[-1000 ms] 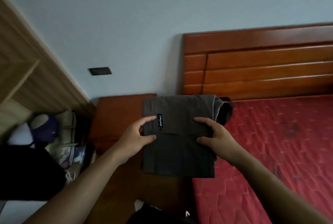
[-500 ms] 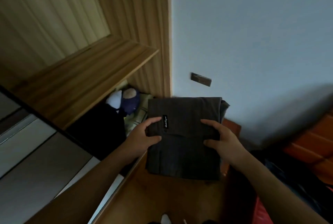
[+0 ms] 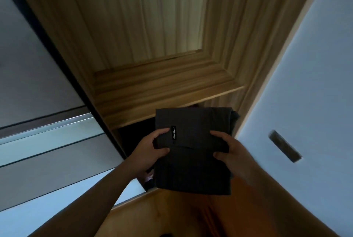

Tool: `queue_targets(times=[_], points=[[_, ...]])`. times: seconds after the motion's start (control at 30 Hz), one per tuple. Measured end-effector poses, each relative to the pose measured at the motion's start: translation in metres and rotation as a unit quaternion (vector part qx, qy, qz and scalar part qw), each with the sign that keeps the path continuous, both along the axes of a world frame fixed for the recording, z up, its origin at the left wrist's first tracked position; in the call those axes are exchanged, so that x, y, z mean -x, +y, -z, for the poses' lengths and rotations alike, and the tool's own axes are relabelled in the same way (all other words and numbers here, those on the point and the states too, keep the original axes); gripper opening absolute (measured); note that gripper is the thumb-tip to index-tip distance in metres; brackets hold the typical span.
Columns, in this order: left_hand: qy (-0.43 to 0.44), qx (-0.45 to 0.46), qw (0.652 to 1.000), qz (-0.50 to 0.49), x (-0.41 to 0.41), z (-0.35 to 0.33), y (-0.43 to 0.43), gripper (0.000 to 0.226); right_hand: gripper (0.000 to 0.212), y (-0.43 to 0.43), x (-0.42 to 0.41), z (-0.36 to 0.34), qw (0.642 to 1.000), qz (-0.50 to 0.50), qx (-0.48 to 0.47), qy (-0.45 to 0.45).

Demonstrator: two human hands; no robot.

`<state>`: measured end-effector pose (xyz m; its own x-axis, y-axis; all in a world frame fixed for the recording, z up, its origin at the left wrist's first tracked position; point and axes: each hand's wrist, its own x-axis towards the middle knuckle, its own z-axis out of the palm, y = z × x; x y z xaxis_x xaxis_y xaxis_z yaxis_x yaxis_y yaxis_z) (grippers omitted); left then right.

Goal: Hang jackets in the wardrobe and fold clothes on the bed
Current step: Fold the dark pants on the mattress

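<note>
The person held a folded dark grey fabric garment (image 3: 193,150) in the air between 2 hands, in front of an open light wooden wardrobe (image 3: 152,26). The left hand (image 3: 150,152) grasped the garment's left edge, with its thumb and a finger curled onto the cloth. The right hand (image 3: 233,154) grasped the right edge in the same manner. The rest of each hand's fingers lay hidden under the fabric. A narrow black label with white lettering (image 3: 173,135) sat on the garment just right of the left hand's fingertips; the writing was too small to read.

Beyond both hands ran a striped wooden shelf board (image 3: 162,93), and the garment's far edge overlapped the shelf's front edge in view. A dark compartment (image 3: 133,131) opened under that shelf, just beyond the left hand. Grey sliding door panels (image 3: 38,84) stood well to the left of the left hand. A pale blue wall (image 3: 315,65) rose to the right of the right hand, carrying a dark rectangular wall plate (image 3: 284,146). A reddish-brown wooden surface (image 3: 172,215) lay below the wrists.
</note>
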<state>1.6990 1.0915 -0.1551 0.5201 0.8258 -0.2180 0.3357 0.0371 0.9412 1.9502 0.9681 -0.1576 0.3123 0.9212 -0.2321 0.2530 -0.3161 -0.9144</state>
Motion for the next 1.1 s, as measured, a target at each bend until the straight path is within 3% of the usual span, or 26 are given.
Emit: queue_targets(times=[0.23, 0.67, 0.9, 1.1], points=[[-0.001, -0.024, 0.994, -0.102, 0.012, -0.005, 0.047, 0.062, 0.061, 0.102, -0.004, -0.007, 0.995, -0.104, 0.003, 0.013], [0.008, -0.055, 0.981, -0.187, 0.01, 0.006, 0.176, 0.052, 0.059, 0.256, 0.001, -0.007, 0.995, -0.082, 0.001, 0.05], [0.072, -0.07, 0.961, -0.257, 0.004, 0.024, 0.217, 0.048, 0.058, 0.323, 0.012, 0.014, 0.99, -0.11, 0.039, 0.073], [0.087, -0.017, 0.95, -0.299, 0.011, 0.034, 0.255, 0.046, 0.058, 0.376, 0.026, 0.029, 0.982, -0.14, 0.063, 0.106]])
